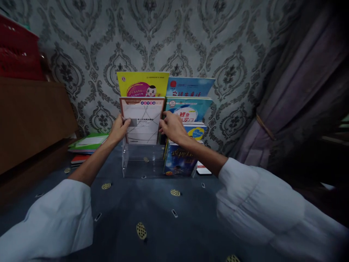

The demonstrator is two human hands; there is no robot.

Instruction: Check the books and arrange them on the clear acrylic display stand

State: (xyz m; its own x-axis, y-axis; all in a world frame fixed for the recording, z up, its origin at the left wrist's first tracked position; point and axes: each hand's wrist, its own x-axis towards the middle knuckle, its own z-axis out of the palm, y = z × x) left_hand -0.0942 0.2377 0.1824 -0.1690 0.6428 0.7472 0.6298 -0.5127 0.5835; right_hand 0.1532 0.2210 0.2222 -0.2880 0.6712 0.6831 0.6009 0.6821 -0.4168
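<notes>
A thin book with a white cover and brown border (145, 131) stands upright in a clear plastic tiered book rack (136, 169). My left hand (119, 128) grips its left edge, thumb on the front cover. On the right edge, my right hand (173, 125) has its fingers closed around the book's side. Behind it rises a yellow book (143, 80) with a cartoon figure. The rack's right half holds a blue book (191, 83) at the back, a teal book (200, 105), a blue and yellow book (199, 131) and a dark blue book (180, 162) in front.
Left of the rack lies a stack of books with a green one (91, 141) on top. A wooden cabinet (32, 116) carrying a red bag (17, 51) stands farther left. Patterned wallpaper (152, 40) backs the dark blue tablecloth (120, 218); a tied curtain (272, 112) hangs at right.
</notes>
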